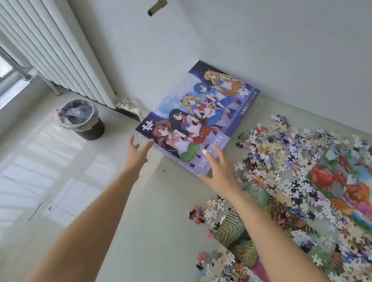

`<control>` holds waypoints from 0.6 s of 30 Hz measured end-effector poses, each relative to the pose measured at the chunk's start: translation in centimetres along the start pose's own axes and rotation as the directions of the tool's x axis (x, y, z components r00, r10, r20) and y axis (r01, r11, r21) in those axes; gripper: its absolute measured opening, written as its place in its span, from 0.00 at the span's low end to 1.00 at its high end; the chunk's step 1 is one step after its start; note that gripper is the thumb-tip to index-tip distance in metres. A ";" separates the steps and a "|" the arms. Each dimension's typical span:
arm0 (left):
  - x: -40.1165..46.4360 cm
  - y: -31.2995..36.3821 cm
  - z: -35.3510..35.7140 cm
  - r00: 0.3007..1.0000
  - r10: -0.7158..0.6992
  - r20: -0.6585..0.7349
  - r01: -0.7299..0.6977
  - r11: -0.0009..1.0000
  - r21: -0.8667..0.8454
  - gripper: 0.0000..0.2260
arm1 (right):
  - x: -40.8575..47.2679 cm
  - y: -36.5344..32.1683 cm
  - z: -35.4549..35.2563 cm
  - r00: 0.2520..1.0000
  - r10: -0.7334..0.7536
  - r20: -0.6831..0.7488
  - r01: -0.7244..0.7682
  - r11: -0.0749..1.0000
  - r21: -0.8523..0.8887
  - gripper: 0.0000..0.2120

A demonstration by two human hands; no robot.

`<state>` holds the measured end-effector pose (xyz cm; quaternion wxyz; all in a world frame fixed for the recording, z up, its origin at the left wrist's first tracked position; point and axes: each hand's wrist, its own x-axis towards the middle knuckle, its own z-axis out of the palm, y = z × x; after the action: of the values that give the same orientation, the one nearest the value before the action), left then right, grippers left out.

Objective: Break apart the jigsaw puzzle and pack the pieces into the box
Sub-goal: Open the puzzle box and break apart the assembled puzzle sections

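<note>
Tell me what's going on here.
A person is reaching both arms toward a puzzle box that stands against the wall. The left hand is open near the box's lower corner, and the right hand is open in front of its lower edge; neither grips it yet. To the right, loose pieces lie scattered over a mat with animal prints. No pieces are packed so far as can be seen. A bin stands by the radiator.

The box (197, 118) lid reads "JIGSAW PUZZLE" and, partly covered, "100… PIECES".
</note>
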<state>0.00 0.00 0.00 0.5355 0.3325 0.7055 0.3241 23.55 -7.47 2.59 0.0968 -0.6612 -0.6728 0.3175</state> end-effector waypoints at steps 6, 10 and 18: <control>3.5 1.6 0.1 0.993 -0.081 0.088 0.099 0.971 -0.217 0.29 | 2.3 0.5 2.3 0.996 0.089 -0.005 -0.089 0.993 0.075 0.34; 2.7 1.7 -0.3 0.997 0.004 0.079 0.016 0.966 -0.257 0.25 | 1.6 0.3 2.3 0.993 0.073 -0.097 -0.066 0.995 0.077 0.38; -4.9 2.1 -1.1 0.898 0.439 -0.035 -0.437 0.898 0.055 0.31 | -3.6 0.6 -1.8 0.930 -0.097 -0.355 0.026 0.979 -0.201 0.37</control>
<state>0.23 -2.91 4.58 0.4245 0.4871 0.6322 0.4276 25.40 -10.34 4.74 0.1650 -0.6932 -0.6912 0.1201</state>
